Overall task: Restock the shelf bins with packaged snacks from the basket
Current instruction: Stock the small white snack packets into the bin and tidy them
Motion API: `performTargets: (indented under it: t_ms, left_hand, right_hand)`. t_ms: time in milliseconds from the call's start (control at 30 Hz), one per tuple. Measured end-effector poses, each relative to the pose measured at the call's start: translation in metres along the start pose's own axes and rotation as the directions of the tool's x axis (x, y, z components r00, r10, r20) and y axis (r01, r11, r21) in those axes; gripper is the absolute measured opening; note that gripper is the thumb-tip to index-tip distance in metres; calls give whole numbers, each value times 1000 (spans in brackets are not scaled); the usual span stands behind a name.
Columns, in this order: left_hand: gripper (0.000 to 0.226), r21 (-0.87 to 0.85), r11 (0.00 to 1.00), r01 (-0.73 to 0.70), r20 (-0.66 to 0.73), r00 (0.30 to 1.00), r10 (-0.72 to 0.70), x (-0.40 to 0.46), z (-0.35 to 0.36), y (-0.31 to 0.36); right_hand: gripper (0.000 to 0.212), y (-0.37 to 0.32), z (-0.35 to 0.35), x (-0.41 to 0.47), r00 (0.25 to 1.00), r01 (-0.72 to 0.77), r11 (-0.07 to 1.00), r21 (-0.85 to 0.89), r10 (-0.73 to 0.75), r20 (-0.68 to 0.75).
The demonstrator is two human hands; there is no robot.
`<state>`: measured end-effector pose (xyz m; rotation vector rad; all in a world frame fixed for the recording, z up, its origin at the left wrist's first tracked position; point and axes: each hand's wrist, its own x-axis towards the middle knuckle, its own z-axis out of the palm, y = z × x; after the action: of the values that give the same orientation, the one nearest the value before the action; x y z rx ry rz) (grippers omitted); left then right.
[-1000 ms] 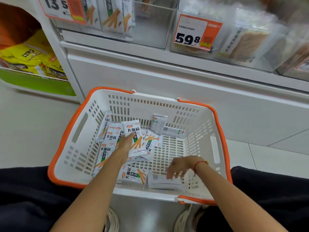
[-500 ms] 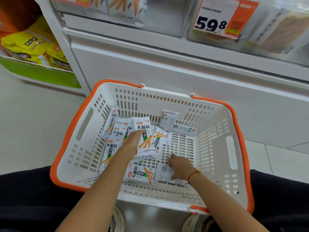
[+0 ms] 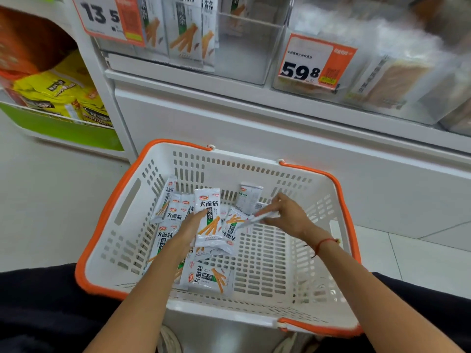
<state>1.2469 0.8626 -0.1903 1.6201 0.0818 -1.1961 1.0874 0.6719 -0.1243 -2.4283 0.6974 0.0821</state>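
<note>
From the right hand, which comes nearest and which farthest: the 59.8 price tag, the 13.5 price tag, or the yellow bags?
1. 59.8 price tag, above the right hand on the shelf.
2. 13.5 price tag, upper left.
3. Yellow bags, far left.

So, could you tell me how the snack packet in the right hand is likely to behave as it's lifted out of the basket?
The packet pinched by the right hand looks thin and flat, so probably light and somewhat floppy. Its glossy film wrapper may be slippery. Held by one end over the basket, it could sag or twist, so a firm pinch seems wise.
</note>
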Motion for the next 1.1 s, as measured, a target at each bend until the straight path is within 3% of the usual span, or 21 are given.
performTargets:
  t_ms: [100,233,300,400,533,600,700,800,867,967,1100]
  left_hand:
    - [25,-25,1000,3,29,1000,-2,-6,4,6]
    - [21,-58,998,7,59,998,-4,-14,11,18]
    - [27,-83,996,-11,85,996,18,-17,13,22]
    - [49,-40,999,-23,120,992,27,-17,17,24]
    - [34,-27,1000,-4,121,993,8,-19,24,23]
    - [36,-48,999,-2,108,994,7,-21,27,24]
    - [45,-95,995,23,37,999,-20,-22,27,25]
    - [55,-92,994,56,-18,998,-57,-14,23,20]
    - [47,-135,990,48,-25,998,-52,-11,20,18]
    - [41,-221,975,13,-21,1000,-18,-11,19,18]
    - [36,-315,949,-3,49,999,19,-9,16,16]
  right_hand:
    - [24,-27,-24,-6,990,135,970,204,-121,-77]
    - [29,-47,-26,-12,990,112,932,345,-135,42]
    - [32,-52,-23,-15,994,20,874,485,-69,84]
    - [17,-52,-15,-18,991,-133,689,712,110,79]
    - [14,-43,4,-9,973,-184,637,749,229,44]
    - [26,-42,16,-2,957,-257,628,734,273,101]
    - [28,-52,34,6,957,-251,634,731,275,90]
    - [35,-59,52,15,950,-234,691,684,313,9]
    - [42,-60,61,21,938,-266,727,634,347,-5]
    - [48,-61,70,28,941,-294,718,630,334,58]
    - [36,-72,76,33,958,-257,713,652,277,74]
